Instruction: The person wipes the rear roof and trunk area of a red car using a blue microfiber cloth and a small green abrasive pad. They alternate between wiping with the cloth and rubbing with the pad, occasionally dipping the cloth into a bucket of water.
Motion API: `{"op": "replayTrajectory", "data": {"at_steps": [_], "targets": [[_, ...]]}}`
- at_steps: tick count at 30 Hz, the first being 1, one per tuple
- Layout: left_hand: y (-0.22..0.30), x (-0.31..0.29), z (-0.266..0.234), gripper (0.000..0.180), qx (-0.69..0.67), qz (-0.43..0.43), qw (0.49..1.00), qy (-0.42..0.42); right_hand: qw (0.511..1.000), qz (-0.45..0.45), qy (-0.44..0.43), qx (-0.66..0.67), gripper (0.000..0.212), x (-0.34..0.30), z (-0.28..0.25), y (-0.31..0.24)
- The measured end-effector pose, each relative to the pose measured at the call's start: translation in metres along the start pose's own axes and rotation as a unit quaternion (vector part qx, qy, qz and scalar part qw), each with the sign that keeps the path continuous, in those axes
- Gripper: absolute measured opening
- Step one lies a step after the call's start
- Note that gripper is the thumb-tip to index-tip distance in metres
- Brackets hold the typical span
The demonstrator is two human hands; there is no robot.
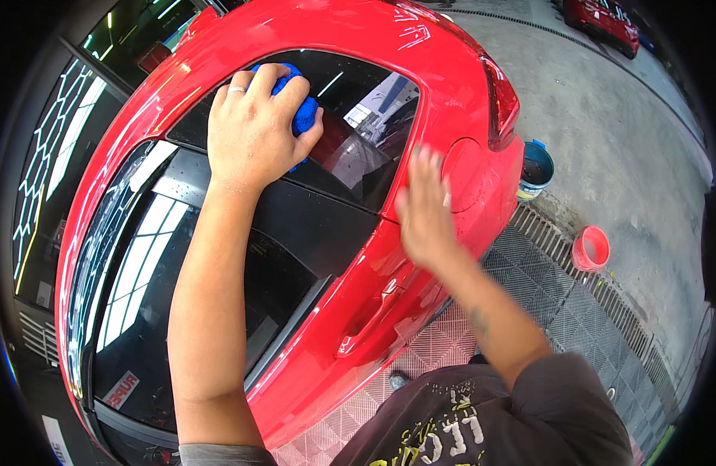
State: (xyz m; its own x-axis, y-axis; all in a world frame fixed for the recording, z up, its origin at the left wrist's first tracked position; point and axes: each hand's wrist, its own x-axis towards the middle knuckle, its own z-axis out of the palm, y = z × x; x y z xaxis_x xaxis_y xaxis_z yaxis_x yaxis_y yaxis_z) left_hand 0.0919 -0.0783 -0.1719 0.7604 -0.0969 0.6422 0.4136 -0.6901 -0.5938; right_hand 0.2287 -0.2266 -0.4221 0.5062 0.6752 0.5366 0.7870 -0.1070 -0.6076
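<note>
Left hand (254, 128): grip is clamping blue cloth (305, 116) over a window (346, 81) of the red car (373, 268)
Right hand (428, 210): grip is hanging apart near the car's fuel flap (466, 179)

Looks like a car wash or detailing bay: red car (319, 25) with a blue cloth (306, 116) against its side glass (381, 128), ribbed floor tiles (528, 276), drain grate (546, 234), blue bucket (533, 189), red bucket (580, 256), concrete floor (614, 140), second red car (606, 29).
</note>
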Motion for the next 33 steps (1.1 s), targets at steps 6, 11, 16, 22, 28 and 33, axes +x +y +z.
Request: {"op": "replayTrajectory", "data": {"at_steps": [6,11,16,22,28,33], "targets": [[0.006,0.011,-0.004,0.03,-0.014,-0.001,1.0,0.0,0.995,0.087,0.038,-0.008,0.071,0.087,-0.03,0.033],[0.004,0.006,-0.005,0.032,-0.004,0.002,1.0,-0.002,0.998,0.05,0.002,0.036,0.071,0.048,-0.012,0.036],[0.006,0.004,-0.006,0.032,0.008,-0.002,1.0,-0.011,0.998,-0.018,-0.062,-0.022,0.072,-0.079,0.003,-0.001],[0.01,0.012,-0.006,0.032,-0.005,-0.004,1.0,-0.02,0.987,0.147,0.031,-0.059,0.072,0.069,-0.031,0.051],[0.007,0.011,-0.007,0.03,0.004,0.01,1.0,-0.006,0.983,0.152,0.035,-0.096,0.07,0.04,-0.018,0.044],[0.006,0.008,-0.009,0.031,0.008,0.002,1.0,-0.014,0.967,0.253,0.018,-0.019,0.073,0.082,-0.024,0.058]]}}
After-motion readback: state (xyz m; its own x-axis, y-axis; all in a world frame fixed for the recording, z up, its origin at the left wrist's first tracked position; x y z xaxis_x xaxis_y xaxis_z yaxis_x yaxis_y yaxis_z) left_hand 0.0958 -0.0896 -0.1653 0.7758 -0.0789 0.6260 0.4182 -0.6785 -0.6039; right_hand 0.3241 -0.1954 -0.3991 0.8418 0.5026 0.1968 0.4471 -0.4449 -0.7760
